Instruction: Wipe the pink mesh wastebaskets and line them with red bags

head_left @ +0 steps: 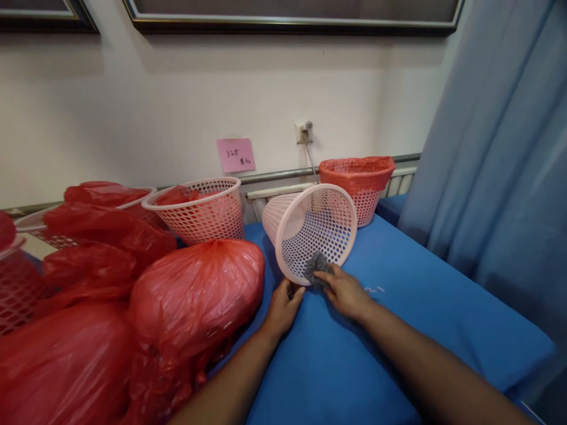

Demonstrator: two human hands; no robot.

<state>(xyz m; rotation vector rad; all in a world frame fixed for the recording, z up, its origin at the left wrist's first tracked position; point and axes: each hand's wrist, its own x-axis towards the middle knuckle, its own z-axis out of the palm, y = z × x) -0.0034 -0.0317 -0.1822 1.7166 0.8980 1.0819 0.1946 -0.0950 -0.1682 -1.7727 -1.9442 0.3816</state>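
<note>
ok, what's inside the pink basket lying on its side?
Just inside the lower rim of the pink basket: a grey cloth or pad, held by the right hand. Deeper in, holed wall shows. Whatever is under the grey cloth is covered.

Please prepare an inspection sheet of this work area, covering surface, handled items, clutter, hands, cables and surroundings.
Surface: blue covering, with a small white mark near the right hand.
Handled items: pale pink basket on its side, mouth toward the person; grey cloth against its lower inside.
Clutter: filled red bags at left; more baskets behind, including a red-lined basket.
Hands: right hand holds the cloth; left hand is at the lower rim, grip unclear.
Cables: one cable below the wall socket; lower end hidden.
Surroundings: pink note and metal rail behind; blue curtain at right.
</note>
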